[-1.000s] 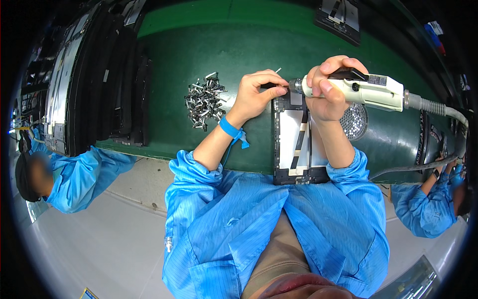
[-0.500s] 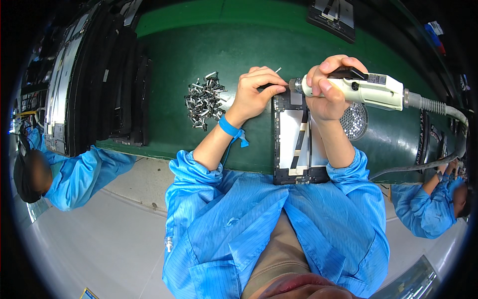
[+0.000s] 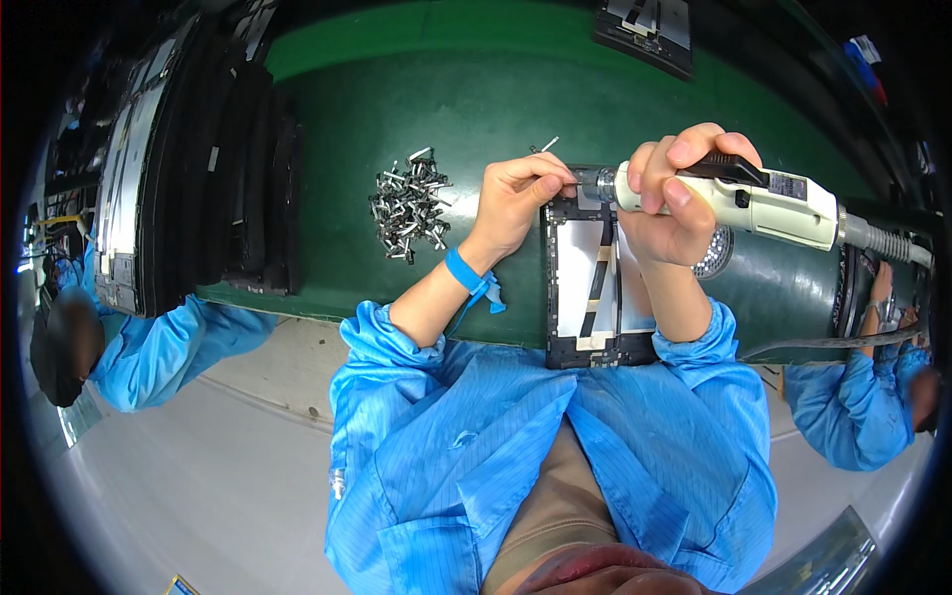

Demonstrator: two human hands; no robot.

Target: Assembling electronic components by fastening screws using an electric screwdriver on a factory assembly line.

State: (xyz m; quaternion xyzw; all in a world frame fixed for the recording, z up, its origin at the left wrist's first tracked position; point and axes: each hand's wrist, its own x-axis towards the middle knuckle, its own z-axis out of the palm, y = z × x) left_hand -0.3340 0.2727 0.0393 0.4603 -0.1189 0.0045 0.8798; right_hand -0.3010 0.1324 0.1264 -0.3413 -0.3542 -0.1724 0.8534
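Note:
My right hand is wrapped round a cream electric screwdriver with a black lever and a corrugated hose. The tool points left over the far end of a flat, tablet-like assembly with a silver plate and black frame. Beside the screwdriver's clear nose, my left hand is closed in a pinch. Whatever sits between those fingertips is too small to make out. A blue band circles my left wrist. Just beyond the left fingers lies a small silver-and-black part.
Left of my hands is a pile of small silver-and-black parts. A round metal dish is partly behind my right forearm. Dark panels stand stacked at far left; another assembly lies at the back. Co-workers in blue sit on both sides.
The screwdriver and my right hand have shifted to the right and slightly nearer. My left hand stays pinched by the tool's nose, having moved slightly.

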